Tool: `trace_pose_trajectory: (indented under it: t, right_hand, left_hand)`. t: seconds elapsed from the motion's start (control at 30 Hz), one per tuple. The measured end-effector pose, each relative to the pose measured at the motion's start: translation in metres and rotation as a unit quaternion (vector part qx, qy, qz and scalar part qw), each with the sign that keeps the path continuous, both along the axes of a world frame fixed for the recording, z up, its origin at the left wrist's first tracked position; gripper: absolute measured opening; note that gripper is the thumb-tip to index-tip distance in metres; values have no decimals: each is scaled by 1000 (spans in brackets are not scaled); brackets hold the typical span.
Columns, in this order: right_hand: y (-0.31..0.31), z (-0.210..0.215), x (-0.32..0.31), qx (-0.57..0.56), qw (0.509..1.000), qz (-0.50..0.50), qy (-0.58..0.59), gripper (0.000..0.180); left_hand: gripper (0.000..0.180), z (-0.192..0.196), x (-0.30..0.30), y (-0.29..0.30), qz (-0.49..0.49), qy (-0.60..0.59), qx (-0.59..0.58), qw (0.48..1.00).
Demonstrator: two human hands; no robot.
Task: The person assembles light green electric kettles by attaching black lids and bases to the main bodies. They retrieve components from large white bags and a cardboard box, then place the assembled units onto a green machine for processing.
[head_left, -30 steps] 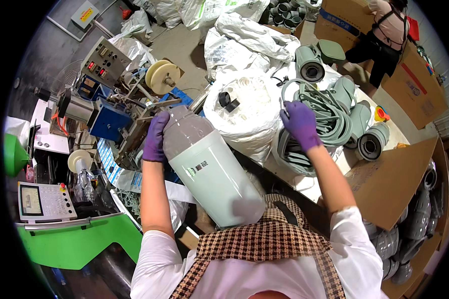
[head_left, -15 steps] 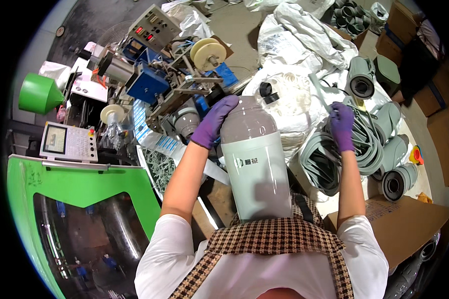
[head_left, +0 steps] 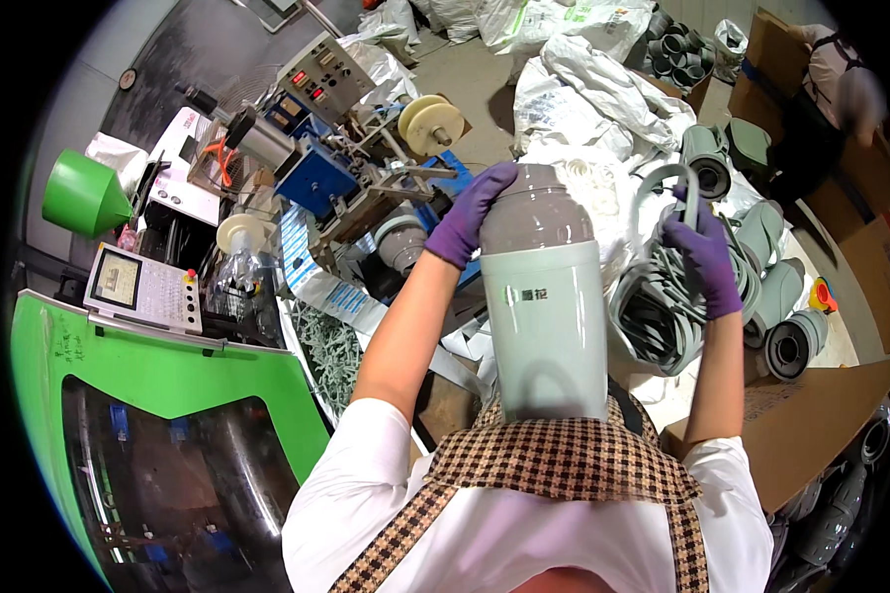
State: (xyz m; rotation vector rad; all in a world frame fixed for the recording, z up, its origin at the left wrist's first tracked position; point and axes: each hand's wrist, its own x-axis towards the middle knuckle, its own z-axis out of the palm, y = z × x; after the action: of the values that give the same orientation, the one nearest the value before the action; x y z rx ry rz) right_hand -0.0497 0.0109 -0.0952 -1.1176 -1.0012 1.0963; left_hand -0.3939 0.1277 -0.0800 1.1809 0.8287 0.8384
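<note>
A large pale-green thermos jug with a grey, rounded upper part stands against my checked apron. My gloved left hand is closed around the left side of its top. To the right, my gloved right hand grips a curved grey-green plastic strip, which arches up toward the jug. Part of the strip is hidden behind my fingers. Below that hand lies a heap of similar looped strips. Behind the jug's top is a white sack with pale rings.
Left stands a green machine with a control panel. Beyond it is a blue-framed machine with a spool. Grey-green jug parts lie at right beside a cardboard box. Another person is at the far right.
My right hand has lifted a curved strip from the heap. The jug, with my left hand still on it, now stands more upright and further right in view.
</note>
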Motion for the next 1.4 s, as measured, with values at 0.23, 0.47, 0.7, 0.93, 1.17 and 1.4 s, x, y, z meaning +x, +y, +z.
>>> trace_pose_trajectory:
  t: [0.23,0.47,0.7,0.93,1.17,1.4]
  right_hand:
    - [-26,86,-22,230,941,95,230,41]
    - [3,27,-91,113,908,118,385,43]
    - [-11,59,-133,212,976,51,9,51]
    - [-30,93,-197,144,976,43,156,67]
    - [-66,91,-255,586,686,90,-421,32]
    - [-78,-24,-241,222,960,-148,90,69]
  left_hand:
    - [42,30,18,-32,-37,-122,-110,986]
    - [44,37,17,-58,-39,-138,28,989]
    - [48,43,-15,-74,-92,-228,23,969]
    - [45,36,-68,-48,-152,-192,-53,968]
    - [51,13,-105,-67,-144,-54,222,963]
    - [65,34,-111,-112,-194,-217,155,944]
